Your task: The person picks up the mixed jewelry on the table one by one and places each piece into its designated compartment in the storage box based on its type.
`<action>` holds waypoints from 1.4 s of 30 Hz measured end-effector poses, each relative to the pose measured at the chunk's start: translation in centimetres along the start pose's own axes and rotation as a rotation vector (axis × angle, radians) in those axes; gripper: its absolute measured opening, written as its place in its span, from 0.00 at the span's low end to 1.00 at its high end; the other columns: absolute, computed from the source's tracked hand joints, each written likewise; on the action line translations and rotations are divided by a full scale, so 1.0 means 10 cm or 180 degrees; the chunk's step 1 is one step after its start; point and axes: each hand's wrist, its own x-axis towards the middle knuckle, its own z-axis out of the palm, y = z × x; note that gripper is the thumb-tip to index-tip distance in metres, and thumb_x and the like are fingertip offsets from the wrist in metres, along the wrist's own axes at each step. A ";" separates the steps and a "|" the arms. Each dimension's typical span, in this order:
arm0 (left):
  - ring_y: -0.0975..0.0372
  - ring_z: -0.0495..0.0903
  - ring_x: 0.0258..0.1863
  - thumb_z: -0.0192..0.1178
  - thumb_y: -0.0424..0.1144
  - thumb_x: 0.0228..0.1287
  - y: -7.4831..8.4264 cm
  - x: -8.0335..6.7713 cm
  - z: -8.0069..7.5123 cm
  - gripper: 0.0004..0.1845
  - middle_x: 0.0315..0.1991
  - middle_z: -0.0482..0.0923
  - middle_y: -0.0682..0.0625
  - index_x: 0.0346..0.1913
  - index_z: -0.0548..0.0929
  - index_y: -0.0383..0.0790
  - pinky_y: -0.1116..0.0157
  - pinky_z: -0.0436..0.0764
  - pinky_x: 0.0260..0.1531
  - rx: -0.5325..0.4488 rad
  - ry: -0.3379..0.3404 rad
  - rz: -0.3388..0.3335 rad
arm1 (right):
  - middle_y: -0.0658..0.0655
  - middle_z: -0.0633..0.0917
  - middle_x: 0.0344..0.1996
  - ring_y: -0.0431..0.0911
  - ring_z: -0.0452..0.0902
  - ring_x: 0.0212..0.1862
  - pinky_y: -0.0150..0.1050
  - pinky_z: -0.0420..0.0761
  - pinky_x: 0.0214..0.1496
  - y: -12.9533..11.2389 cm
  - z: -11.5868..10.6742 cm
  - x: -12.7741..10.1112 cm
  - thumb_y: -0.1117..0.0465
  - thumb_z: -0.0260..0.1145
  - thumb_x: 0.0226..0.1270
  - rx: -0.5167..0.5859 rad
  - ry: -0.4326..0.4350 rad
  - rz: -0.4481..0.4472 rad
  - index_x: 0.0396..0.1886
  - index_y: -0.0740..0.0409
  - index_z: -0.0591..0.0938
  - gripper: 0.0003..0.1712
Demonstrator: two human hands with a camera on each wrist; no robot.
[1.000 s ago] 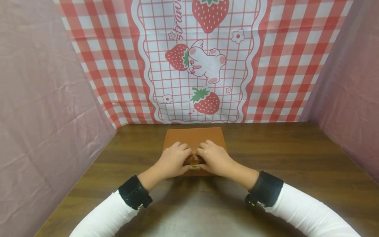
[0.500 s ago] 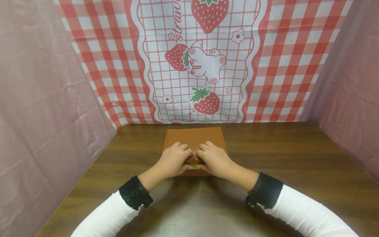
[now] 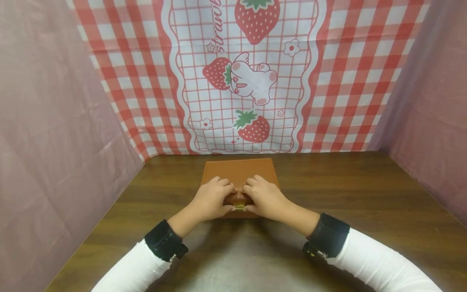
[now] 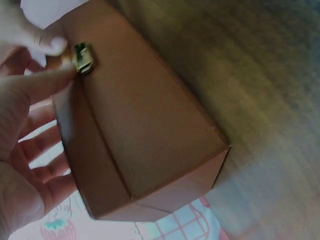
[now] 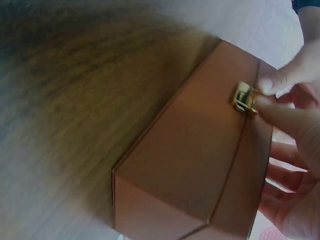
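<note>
Resting on the table [image 3: 365,190] near the back cloth, the brown box [image 3: 238,170] points its gold clasp [image 3: 238,206] toward you, long side across, while your left hand [image 3: 211,200] and right hand [image 3: 266,198] pinch that clasp.

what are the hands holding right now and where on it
Both hands, left hand and right hand, hold the brown box at its near front edge, thumbs at the gold clasp.

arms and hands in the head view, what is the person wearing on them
Both arms wear long white sleeves ending just short of the wrists. A broad black band wraps the left wrist and a matching black band wraps the right. The left hand and right hand are bare: no gloves, and no rings visible.
</note>
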 end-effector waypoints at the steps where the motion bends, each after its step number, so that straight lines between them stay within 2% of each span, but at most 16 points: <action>1: 0.59 0.77 0.43 0.76 0.50 0.48 -0.02 -0.01 -0.01 0.21 0.44 0.81 0.54 0.45 0.86 0.47 0.60 0.81 0.35 -0.0134 0.0013 -0.0043 | 0.52 0.82 0.40 0.48 0.75 0.45 0.42 0.81 0.40 0.02 -0.01 0.00 0.51 0.81 0.46 0.0099 0.0007 0.0004 0.38 0.55 0.84 0.22; 3: 0.60 0.79 0.41 0.76 0.48 0.49 -0.08 -0.04 -0.02 0.19 0.42 0.83 0.54 0.43 0.87 0.46 0.60 0.81 0.37 -0.0433 0.0144 -0.0178 | 0.54 0.83 0.43 0.50 0.76 0.47 0.44 0.80 0.46 0.08 -0.02 -0.02 0.50 0.81 0.45 0.0277 0.0082 0.0040 0.41 0.57 0.85 0.25; 5: 0.60 0.81 0.39 0.76 0.45 0.50 -0.15 -0.06 -0.04 0.15 0.39 0.84 0.52 0.41 0.88 0.44 0.60 0.81 0.37 -0.0734 0.0357 -0.0431 | 0.56 0.83 0.43 0.52 0.77 0.48 0.46 0.79 0.50 0.17 -0.05 -0.04 0.51 0.81 0.46 0.0433 0.0225 0.0142 0.43 0.60 0.85 0.26; 7: 0.58 0.82 0.37 0.75 0.42 0.51 -0.24 -0.09 -0.06 0.12 0.36 0.84 0.50 0.38 0.88 0.42 0.59 0.80 0.38 -0.0966 0.0583 -0.0817 | 0.58 0.83 0.44 0.54 0.77 0.49 0.49 0.78 0.52 0.27 -0.09 -0.06 0.51 0.79 0.49 0.0550 0.0369 0.0319 0.44 0.62 0.85 0.26; 9: 0.54 0.82 0.39 0.73 0.42 0.52 -0.33 -0.12 -0.07 0.14 0.39 0.84 0.46 0.41 0.87 0.39 0.56 0.80 0.41 -0.1144 0.0673 -0.1296 | 0.61 0.83 0.45 0.56 0.77 0.49 0.51 0.76 0.54 0.38 -0.12 -0.09 0.52 0.76 0.55 0.0697 0.0430 0.0584 0.47 0.65 0.83 0.26; 11: 0.50 0.80 0.46 0.72 0.44 0.54 -0.43 -0.16 -0.08 0.21 0.46 0.82 0.42 0.48 0.84 0.36 0.53 0.78 0.47 -0.1371 0.0554 -0.1759 | 0.65 0.81 0.48 0.59 0.76 0.51 0.54 0.76 0.54 0.48 -0.16 -0.13 0.52 0.72 0.60 0.0946 0.0377 0.0926 0.51 0.68 0.81 0.27; 13: 0.45 0.75 0.55 0.70 0.45 0.56 -0.54 -0.20 -0.07 0.30 0.55 0.76 0.36 0.59 0.76 0.33 0.50 0.75 0.54 -0.1812 0.0298 -0.2125 | 0.69 0.78 0.54 0.62 0.74 0.55 0.56 0.74 0.56 0.57 -0.18 -0.16 0.52 0.69 0.64 0.1308 0.0203 0.1301 0.58 0.70 0.75 0.31; 15: 0.40 0.70 0.60 0.68 0.44 0.59 -0.62 -0.23 -0.05 0.39 0.63 0.68 0.30 0.69 0.64 0.32 0.46 0.75 0.54 -0.2587 -0.0025 -0.2389 | 0.73 0.71 0.61 0.65 0.69 0.60 0.58 0.73 0.58 0.63 -0.18 -0.20 0.49 0.66 0.67 0.1810 -0.0068 0.1701 0.67 0.70 0.67 0.39; 18: 0.36 0.68 0.61 0.65 0.43 0.63 -0.69 -0.25 0.02 0.46 0.65 0.62 0.24 0.75 0.49 0.33 0.42 0.79 0.46 -0.3633 -0.0437 -0.2670 | 0.76 0.59 0.69 0.70 0.61 0.66 0.62 0.74 0.56 0.68 -0.14 -0.23 0.47 0.62 0.70 0.2820 -0.0474 0.2296 0.74 0.70 0.52 0.47; 20: 0.34 0.70 0.58 0.65 0.42 0.63 -0.71 -0.25 0.07 0.48 0.64 0.61 0.22 0.75 0.44 0.33 0.38 0.80 0.39 -0.4122 -0.0632 -0.2752 | 0.78 0.57 0.69 0.72 0.61 0.65 0.65 0.77 0.51 0.67 -0.08 -0.25 0.48 0.60 0.71 0.3416 -0.0606 0.2613 0.75 0.70 0.46 0.49; 21: 0.34 0.71 0.57 0.65 0.42 0.63 -0.71 -0.25 0.09 0.48 0.63 0.62 0.22 0.75 0.44 0.34 0.38 0.80 0.38 -0.4227 -0.0691 -0.2754 | 0.79 0.58 0.68 0.72 0.64 0.63 0.65 0.78 0.47 0.66 -0.05 -0.26 0.49 0.60 0.71 0.3671 -0.0627 0.2734 0.75 0.70 0.45 0.49; 23: 0.34 0.73 0.56 0.65 0.41 0.63 -0.71 -0.23 0.13 0.48 0.62 0.63 0.23 0.75 0.45 0.34 0.36 0.79 0.37 -0.4396 -0.0709 -0.2779 | 0.80 0.62 0.64 0.70 0.71 0.58 0.66 0.79 0.42 0.64 -0.01 -0.27 0.51 0.61 0.70 0.3960 -0.0571 0.2879 0.74 0.71 0.46 0.48; 25: 0.35 0.74 0.54 0.65 0.39 0.62 -0.70 -0.21 0.14 0.46 0.62 0.64 0.25 0.75 0.47 0.35 0.36 0.79 0.37 -0.4505 -0.0680 -0.2788 | 0.80 0.67 0.60 0.66 0.77 0.52 0.63 0.81 0.40 0.64 0.02 -0.30 0.52 0.63 0.68 0.4075 -0.0476 0.2928 0.74 0.71 0.49 0.48; 32: 0.39 0.78 0.51 0.67 0.38 0.61 -0.59 -0.07 0.16 0.45 0.62 0.67 0.28 0.74 0.51 0.33 0.38 0.80 0.36 -0.4471 -0.0592 -0.2678 | 0.75 0.78 0.51 0.54 0.84 0.37 0.54 0.85 0.34 0.75 -0.01 -0.45 0.55 0.70 0.62 0.4106 -0.0102 0.3067 0.73 0.72 0.57 0.48; 37: 0.41 0.80 0.48 0.67 0.36 0.61 -0.45 0.03 0.18 0.43 0.60 0.70 0.30 0.73 0.55 0.34 0.39 0.81 0.34 -0.4473 -0.0550 -0.2684 | 0.67 0.84 0.44 0.51 0.85 0.36 0.51 0.85 0.34 0.83 -0.07 -0.59 0.55 0.72 0.60 0.4117 -0.0027 0.3142 0.72 0.71 0.59 0.48; 42: 0.42 0.82 0.46 0.69 0.37 0.60 -0.29 0.20 0.20 0.42 0.59 0.72 0.32 0.73 0.57 0.33 0.40 0.81 0.33 -0.4523 -0.0517 -0.2580 | 0.63 0.84 0.42 0.50 0.84 0.37 0.50 0.85 0.36 0.94 -0.20 -0.75 0.55 0.72 0.60 0.4064 0.0052 0.3203 0.72 0.70 0.60 0.47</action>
